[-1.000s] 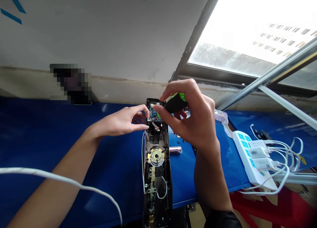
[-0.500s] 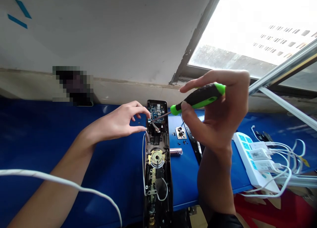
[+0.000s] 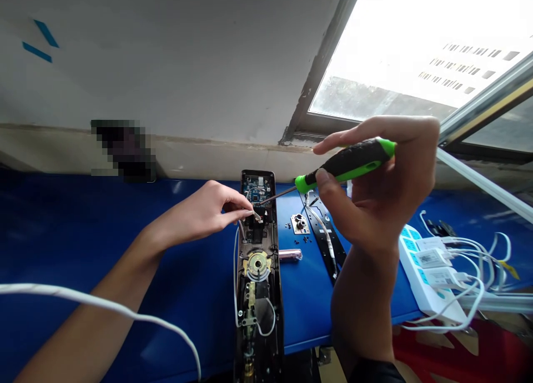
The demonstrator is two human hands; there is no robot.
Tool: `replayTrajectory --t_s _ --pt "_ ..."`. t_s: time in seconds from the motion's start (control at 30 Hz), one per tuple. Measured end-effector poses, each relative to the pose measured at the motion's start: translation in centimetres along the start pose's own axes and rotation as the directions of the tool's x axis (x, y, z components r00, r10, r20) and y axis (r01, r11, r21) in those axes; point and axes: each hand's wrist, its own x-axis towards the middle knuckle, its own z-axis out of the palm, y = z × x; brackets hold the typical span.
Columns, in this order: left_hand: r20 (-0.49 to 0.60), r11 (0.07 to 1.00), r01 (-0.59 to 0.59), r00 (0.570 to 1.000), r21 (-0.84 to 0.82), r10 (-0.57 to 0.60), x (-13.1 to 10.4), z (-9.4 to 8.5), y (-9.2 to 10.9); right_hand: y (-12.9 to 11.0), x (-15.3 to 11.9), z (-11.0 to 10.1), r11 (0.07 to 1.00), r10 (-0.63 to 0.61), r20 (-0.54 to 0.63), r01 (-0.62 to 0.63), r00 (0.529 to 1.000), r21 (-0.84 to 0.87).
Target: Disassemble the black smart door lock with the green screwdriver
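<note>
A long black device housing [image 3: 276,294] lies open on the blue table, with a blue circuit board [image 3: 257,193] at its far end and a round brass-coloured part [image 3: 258,263] midway. My left hand [image 3: 212,208] pinches a thin wire [image 3: 256,214] just below the board. In my right hand [image 3: 375,194] is a green and black screwdriver [image 3: 347,164], its shaft pointing left and down to the board's lower edge. Whether the tip touches anything is too small to tell.
Right of the housing are a small metal plate [image 3: 300,224], loose screws [image 3: 306,240], a pink object [image 3: 290,255] and a black panel [image 3: 320,227]. A white power strip [image 3: 433,294] with plugged cables sits farther right. A white cable [image 3: 104,302] crosses the lower left.
My left thumb and fingers have closed together on the wire. My right hand and the screwdriver have shifted right, its tip now away from my left fingertips. The view has shifted slightly.
</note>
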Motion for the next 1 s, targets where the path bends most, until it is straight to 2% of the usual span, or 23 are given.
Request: replayTrajectory --t_s 0.1,0.17,0.3,0.47,0.57,0.67,0.8,0.87,1.0 --pt "0.022 1.000 -0.012 1.000 0.027 0.012 -0.1 0.0 0.3 -0.4 -0.1 -1.3 0.996 0.070 0.096 -0.064 0.993 -0.066" --pt "0.066 0.999 -0.014 0.998 0.049 0.011 -0.4 0.0 0.8 -0.9 -0.1 -2.2 0.985 0.151 0.183 -0.133 0.971 -0.108" --pt "0.219 0.998 -0.020 0.976 0.064 0.005 -1.1 0.3 2.1 -1.4 0.0 -4.3 0.956 0.273 0.355 -0.212 0.894 -0.202" --pt "0.332 0.996 -0.066 0.942 0.063 0.041 -0.5 1.7 3.9 -0.2 0.0 -6.5 0.919 0.346 0.510 -0.173 0.787 -0.355" --pt "0.338 0.985 -0.137 0.936 0.104 0.095 1.6 3.0 4.9 0.8 -0.2 -7.6 0.871 0.449 0.536 -0.217 0.715 -0.441" --pt "0.358 0.960 -0.200 0.926 0.197 0.120 4.7 4.2 5.8 1.4 -0.5 -8.4 0.826 0.519 0.527 -0.238 0.673 -0.510" --pt "0.348 0.909 -0.159 0.937 0.386 0.016 9.6 5.8 6.6 1.8 -0.7 -9.1 0.823 0.528 0.532 -0.245 0.661 -0.512" --pt "0.397 0.864 -0.141 0.915 0.484 -0.072 11.8 6.8 6.6 2.0 -0.7 -9.4 0.832 0.521 0.540 -0.251 0.661 -0.495" --pt "0.437 0.830 -0.141 0.890 0.540 -0.133 14.8 8.7 6.1 2.2 -0.7 -9.8 0.847 0.504 0.546 -0.259 0.669 -0.464"
